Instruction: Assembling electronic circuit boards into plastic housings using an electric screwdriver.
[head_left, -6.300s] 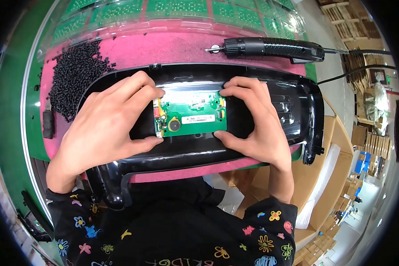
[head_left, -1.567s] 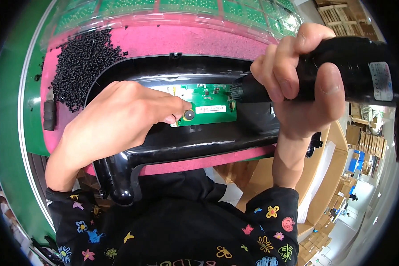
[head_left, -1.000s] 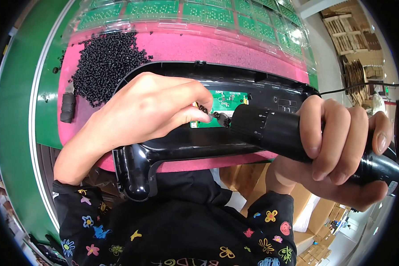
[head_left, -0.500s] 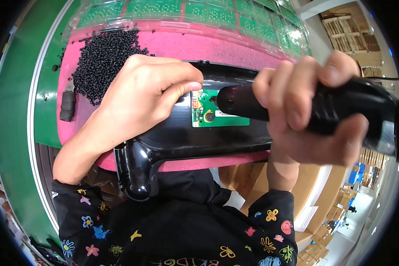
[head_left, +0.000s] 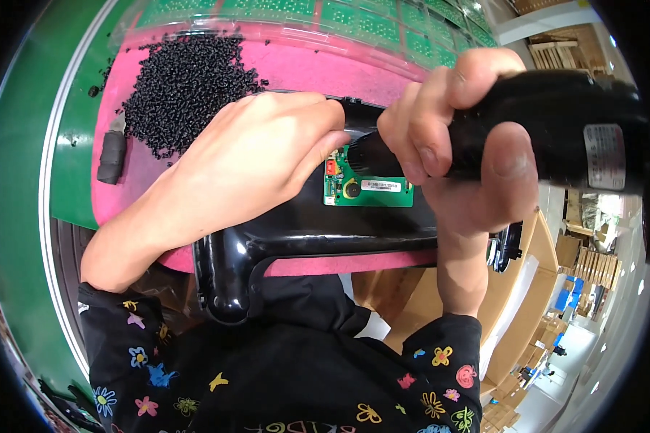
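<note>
My right hand (head_left: 469, 137) is wrapped round a thick black electric screwdriver (head_left: 556, 126). Its nose points down at the upper part of a green circuit board (head_left: 375, 196) and hides the tip. The board lies inside a glossy black plastic housing (head_left: 325, 227) and carries a white label, a round black part and small connectors. My left hand (head_left: 260, 151) is closed, thumb against fingers, at the board's upper left corner beside the screwdriver's nose. Whatever its fingertips pinch is hidden.
Small black screws (head_left: 184, 86) lie heaped on a pink mat (head_left: 289, 61) at the back left, beside a black-wrapped blade tool (head_left: 112, 155). Clear trays of green boards (head_left: 332, 18) line the back. A cardboard box (head_left: 516, 303) stands at the lower right.
The screwdriver's nose has come down and left onto the board, near my left fingertips. My left hand and the housing have shifted slightly right in the view.
</note>
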Demonstrator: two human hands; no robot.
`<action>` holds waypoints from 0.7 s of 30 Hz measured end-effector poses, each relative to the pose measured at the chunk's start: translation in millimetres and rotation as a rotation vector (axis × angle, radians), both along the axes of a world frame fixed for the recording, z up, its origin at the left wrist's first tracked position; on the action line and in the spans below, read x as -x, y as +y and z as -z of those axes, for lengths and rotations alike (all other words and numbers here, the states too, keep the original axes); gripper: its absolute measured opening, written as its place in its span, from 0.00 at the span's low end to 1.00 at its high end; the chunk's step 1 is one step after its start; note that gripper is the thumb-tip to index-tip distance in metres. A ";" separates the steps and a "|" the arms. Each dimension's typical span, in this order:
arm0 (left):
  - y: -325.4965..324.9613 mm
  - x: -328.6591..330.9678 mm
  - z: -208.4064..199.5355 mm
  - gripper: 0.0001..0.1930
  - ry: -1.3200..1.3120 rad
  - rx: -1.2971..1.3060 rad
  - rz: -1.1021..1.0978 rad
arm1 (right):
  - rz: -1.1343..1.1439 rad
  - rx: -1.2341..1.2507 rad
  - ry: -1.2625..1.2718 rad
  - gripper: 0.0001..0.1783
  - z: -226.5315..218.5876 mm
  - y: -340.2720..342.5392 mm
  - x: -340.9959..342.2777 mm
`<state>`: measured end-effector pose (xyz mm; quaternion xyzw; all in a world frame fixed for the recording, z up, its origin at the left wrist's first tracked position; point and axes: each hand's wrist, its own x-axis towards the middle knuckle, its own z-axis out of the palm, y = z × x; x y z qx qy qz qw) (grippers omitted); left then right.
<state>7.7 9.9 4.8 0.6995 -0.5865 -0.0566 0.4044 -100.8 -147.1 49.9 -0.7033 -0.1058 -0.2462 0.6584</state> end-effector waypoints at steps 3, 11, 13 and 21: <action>1.4 -3.9 5.5 0.08 0.002 -0.031 0.051 | -0.187 -0.110 0.029 0.24 -3.4 1.7 -3.0; 2.8 -4.1 4.3 0.06 -0.016 -0.057 0.085 | -0.125 0.001 0.092 0.26 -0.7 -5.3 -0.4; 3.5 -5.1 4.6 0.07 -0.006 -0.074 0.087 | -0.124 -0.003 0.073 0.25 2.4 -7.3 -3.4; 4.0 -6.3 1.5 0.08 -0.006 -0.096 0.158 | -0.240 -0.273 -0.220 0.27 -4.8 -6.6 21.0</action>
